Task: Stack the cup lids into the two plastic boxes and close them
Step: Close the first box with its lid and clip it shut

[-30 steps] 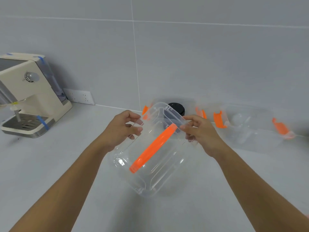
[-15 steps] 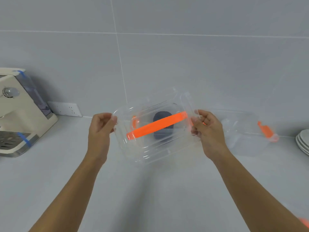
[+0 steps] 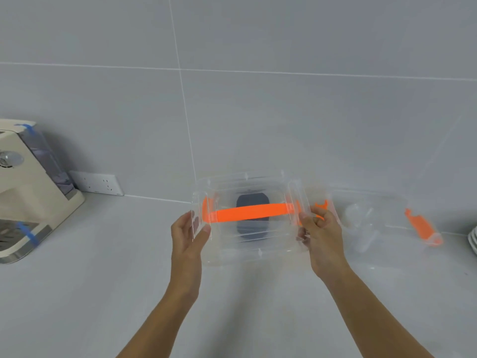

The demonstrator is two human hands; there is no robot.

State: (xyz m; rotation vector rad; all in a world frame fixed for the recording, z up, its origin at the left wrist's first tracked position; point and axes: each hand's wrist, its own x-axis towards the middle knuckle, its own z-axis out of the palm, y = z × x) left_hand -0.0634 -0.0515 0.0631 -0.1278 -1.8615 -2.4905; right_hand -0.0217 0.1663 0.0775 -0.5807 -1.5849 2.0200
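A clear plastic box cover (image 3: 247,244) with an orange handle (image 3: 250,211) is held level over a clear box near the wall. My left hand (image 3: 189,235) grips its left edge and my right hand (image 3: 318,229) grips its right edge. Through the cover a dark stack of cup lids (image 3: 252,229) shows inside the box below. To the right stands a second clear box (image 3: 371,218), open, with orange latches (image 3: 422,228) hanging at its sides and clear lids inside.
A cream coffee machine (image 3: 28,192) stands at the far left on the grey counter (image 3: 90,280). A wall socket (image 3: 96,182) sits beside it. White plates (image 3: 472,241) are stacked at the right edge.
The cover has swung from tilted to level and moved back over the box with the dark lids. Both hands shifted to its short ends.
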